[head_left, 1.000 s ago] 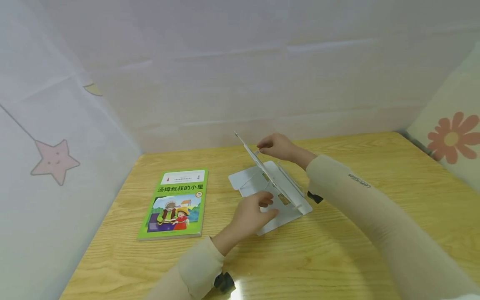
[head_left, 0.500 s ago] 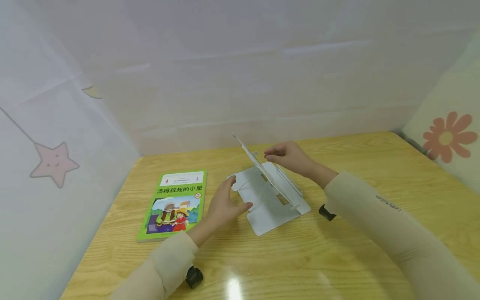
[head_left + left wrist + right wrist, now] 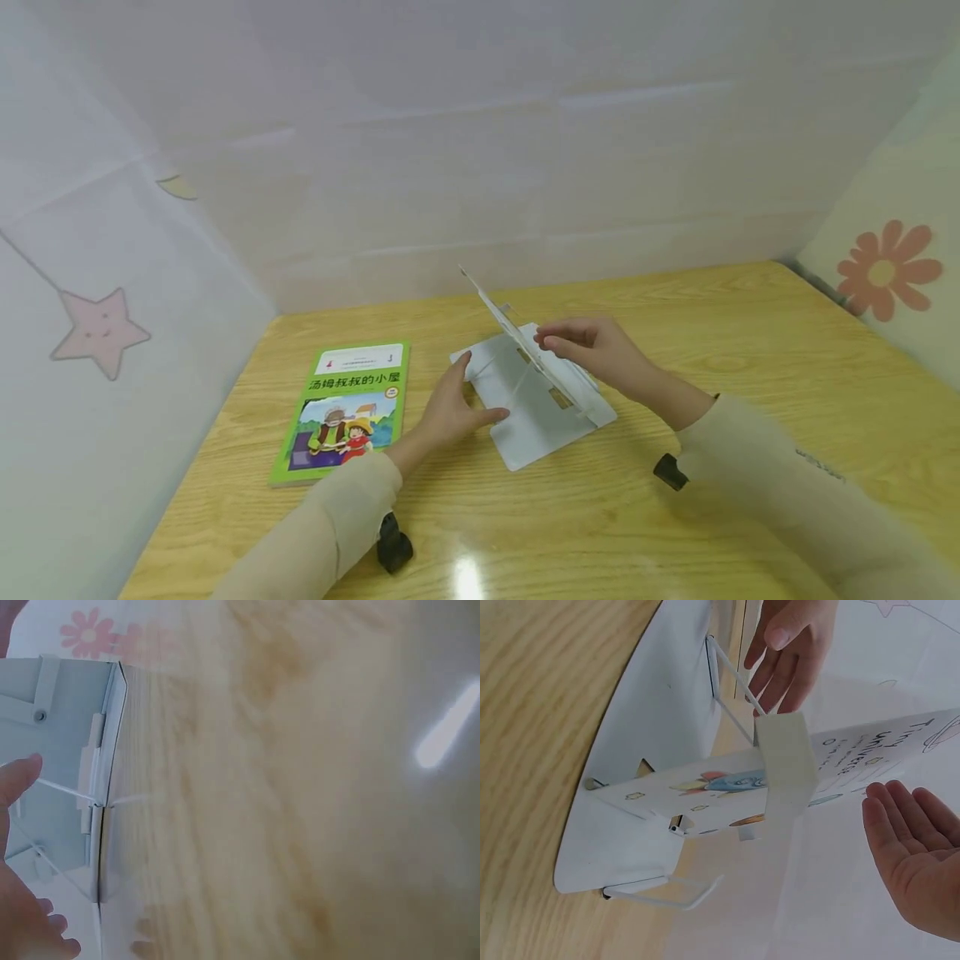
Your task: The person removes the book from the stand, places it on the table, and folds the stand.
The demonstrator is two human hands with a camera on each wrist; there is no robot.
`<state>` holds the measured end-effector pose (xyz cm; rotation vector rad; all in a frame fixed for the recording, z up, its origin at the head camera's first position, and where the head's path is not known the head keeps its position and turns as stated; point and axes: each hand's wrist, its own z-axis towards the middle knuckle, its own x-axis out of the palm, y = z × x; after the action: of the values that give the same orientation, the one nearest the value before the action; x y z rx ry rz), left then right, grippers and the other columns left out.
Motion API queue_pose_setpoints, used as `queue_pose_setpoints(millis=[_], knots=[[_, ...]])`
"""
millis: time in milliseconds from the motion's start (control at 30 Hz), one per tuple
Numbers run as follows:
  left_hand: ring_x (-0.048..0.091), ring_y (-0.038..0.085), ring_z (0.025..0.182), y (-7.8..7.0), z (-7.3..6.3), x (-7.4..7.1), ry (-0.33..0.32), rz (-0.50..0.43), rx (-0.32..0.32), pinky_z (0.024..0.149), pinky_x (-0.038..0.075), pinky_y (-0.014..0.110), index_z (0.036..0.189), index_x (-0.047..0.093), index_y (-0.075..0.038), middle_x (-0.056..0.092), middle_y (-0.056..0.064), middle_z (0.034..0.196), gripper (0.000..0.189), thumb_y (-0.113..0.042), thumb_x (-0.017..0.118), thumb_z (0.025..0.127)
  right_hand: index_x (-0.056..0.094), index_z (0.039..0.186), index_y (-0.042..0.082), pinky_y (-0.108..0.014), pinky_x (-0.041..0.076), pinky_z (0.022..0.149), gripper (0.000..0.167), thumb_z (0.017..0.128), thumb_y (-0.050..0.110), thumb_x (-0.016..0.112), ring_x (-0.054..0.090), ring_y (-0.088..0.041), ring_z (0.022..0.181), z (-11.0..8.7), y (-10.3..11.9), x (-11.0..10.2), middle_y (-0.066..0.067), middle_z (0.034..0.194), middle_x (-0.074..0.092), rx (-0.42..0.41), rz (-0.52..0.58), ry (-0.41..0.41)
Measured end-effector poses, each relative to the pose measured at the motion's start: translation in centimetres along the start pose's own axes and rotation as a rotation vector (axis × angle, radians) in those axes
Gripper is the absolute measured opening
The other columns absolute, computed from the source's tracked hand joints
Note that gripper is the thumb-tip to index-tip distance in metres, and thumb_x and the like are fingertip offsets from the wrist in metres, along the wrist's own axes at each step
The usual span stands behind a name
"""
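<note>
A white folding book stand (image 3: 536,421) stands on the wooden table, its back panel tilted up from a flat base. Coloured drawings and the words "Tiny universe" show on the panel (image 3: 727,780) in the right wrist view. My left hand (image 3: 448,410) is at the base's left edge, thumb and fingers spread apart; whether it touches the stand I cannot tell. The right hand (image 3: 607,354) hovers beside the panel's printed face, fingers loosely bent and holding nothing. In the right wrist view, the right hand's fingers (image 3: 907,817) look nearly straight, apart from the panel.
Left of the stand lies a green picture book (image 3: 347,408), cover up. Pale cloth walls with a pink star (image 3: 101,333) and a red flower (image 3: 888,271) enclose the wooden table (image 3: 570,517). A wire arm (image 3: 697,896) sticks out from the stand's base.
My left hand has moved left from over the base to its left edge, spreading its thumb and fingers. The right hand has come away from the panel's upper part, down and right.
</note>
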<state>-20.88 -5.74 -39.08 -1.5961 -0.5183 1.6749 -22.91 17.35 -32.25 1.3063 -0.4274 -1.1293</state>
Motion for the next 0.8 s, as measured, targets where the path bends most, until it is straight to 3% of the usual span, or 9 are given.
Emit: queue_pose_setpoints(millis=[300, 433, 633, 800], knots=[[0.026, 0.027, 0.121, 1.3, 0.3, 1.1, 0.040, -0.025, -0.017, 0.098, 0.024, 0.038, 0.134, 0.018, 0.004, 0.028, 0.019, 0.133, 0.097, -0.029, 0.076, 0.063, 0.053, 0.114, -0.001, -0.029, 0.045, 0.079, 0.036, 0.084, 0.018, 0.056, 0.051, -0.023, 0.101, -1.6, 0.0, 0.8, -0.013, 0.114, 0.053, 0.031, -0.022, 0.044], [0.027, 0.028, 0.121, 1.6, 0.3, 1.4, 0.051, 0.002, -0.019, 0.097, 0.025, 0.037, 0.133, 0.018, 0.005, 0.028, 0.019, 0.133, 0.096, -0.030, 0.076, 0.064, 0.051, 0.116, -0.003, -0.029, 0.045, 0.079, 0.038, 0.083, 0.014, 0.058, 0.050, -0.029, 0.102, -2.1, 0.0, 1.0, -0.016, 0.117, 0.050, 0.006, 0.009, 0.064], [0.028, 0.029, 0.121, 1.8, 0.4, 1.7, 0.052, 0.029, -0.004, 0.097, 0.026, 0.037, 0.132, 0.021, 0.007, 0.029, 0.021, 0.133, 0.091, -0.028, 0.074, 0.066, 0.051, 0.117, -0.003, -0.034, 0.042, 0.084, 0.044, 0.078, 0.012, 0.064, 0.047, -0.025, 0.107, -2.6, 0.2, 1.3, -0.016, 0.118, 0.049, -0.073, -0.059, 0.072], [0.029, 0.031, 0.119, 1.8, 0.3, 1.8, 0.042, 0.054, 0.021, 0.097, 0.027, 0.038, 0.130, 0.023, 0.008, 0.031, 0.022, 0.131, 0.085, -0.025, 0.072, 0.069, 0.053, 0.115, -0.002, -0.030, 0.047, 0.076, 0.043, 0.076, 0.011, 0.066, 0.050, -0.026, 0.103, -2.8, 0.0, 1.6, -0.015, 0.116, 0.051, -0.071, -0.085, 0.037]])
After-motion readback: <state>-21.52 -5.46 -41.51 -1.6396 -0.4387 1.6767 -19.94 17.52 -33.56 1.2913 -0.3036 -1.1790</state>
